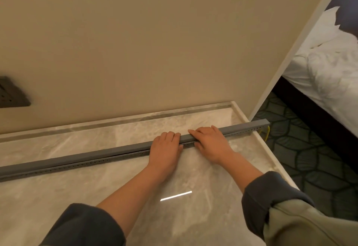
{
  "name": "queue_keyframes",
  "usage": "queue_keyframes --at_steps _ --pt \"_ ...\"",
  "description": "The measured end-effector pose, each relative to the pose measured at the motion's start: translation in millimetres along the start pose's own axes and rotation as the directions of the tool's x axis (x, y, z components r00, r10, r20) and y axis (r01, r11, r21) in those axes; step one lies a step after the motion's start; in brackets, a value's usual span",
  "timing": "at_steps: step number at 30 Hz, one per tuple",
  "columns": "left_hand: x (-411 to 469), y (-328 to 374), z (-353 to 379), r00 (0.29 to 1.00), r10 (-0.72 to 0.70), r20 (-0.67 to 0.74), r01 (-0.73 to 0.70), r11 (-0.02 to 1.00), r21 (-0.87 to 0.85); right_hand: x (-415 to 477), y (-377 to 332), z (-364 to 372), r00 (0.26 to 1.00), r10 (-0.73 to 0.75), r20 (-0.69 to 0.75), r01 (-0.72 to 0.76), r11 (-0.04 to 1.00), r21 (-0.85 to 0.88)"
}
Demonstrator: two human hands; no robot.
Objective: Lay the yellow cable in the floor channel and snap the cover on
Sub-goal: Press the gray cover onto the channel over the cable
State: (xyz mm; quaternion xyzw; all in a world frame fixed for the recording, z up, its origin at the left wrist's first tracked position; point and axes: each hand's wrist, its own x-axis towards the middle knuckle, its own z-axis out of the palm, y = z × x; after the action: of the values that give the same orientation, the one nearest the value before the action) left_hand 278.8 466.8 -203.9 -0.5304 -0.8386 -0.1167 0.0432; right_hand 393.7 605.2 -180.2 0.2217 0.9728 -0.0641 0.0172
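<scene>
Left hand (166,146) and right hand (211,142) press down on the cover (96,153).

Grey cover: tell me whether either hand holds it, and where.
Neither grips it: left hand and right hand lie side by side across the cover, right of its middle, pressing its top.
</scene>
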Motion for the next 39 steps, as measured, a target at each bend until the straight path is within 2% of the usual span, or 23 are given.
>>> queue_keyframes --at_steps 5,14,22,24,29,35,39 --pt "6 15 14 0.995 -0.054 -0.078 0.054 0.999 -0.008 1 18 5 0.993 -0.087 -0.083 0.088 0.996 0.006" --pt "8 16 26 0.981 -0.062 -0.182 0.075 0.995 0.066 4 30 19 0.964 -0.173 -0.202 0.178 0.984 0.004" --pt "9 36 13 0.989 -0.108 -0.1 0.119 0.988 0.101 10 44 -2 0.969 -0.244 -0.043 0.248 0.962 0.113" --pt "17 47 11 0.994 -0.085 -0.072 0.092 0.989 0.112 7 58 -8 0.965 -0.264 -0.01 0.263 0.959 0.102" --pt "49 87 12 0.998 0.035 0.044 -0.037 0.998 0.059 -7 107 -15 0.988 -0.154 -0.031 0.153 0.988 -0.023" --pt "79 125 28 0.998 0.059 0.026 -0.059 0.998 -0.006 -25 139 -23 0.996 -0.04 -0.085 0.037 0.999 -0.033" --pt "86 136 34 0.998 0.062 0.027 -0.062 0.998 0.004 -22 152 -22 0.993 -0.105 -0.047 0.105 0.994 0.011"
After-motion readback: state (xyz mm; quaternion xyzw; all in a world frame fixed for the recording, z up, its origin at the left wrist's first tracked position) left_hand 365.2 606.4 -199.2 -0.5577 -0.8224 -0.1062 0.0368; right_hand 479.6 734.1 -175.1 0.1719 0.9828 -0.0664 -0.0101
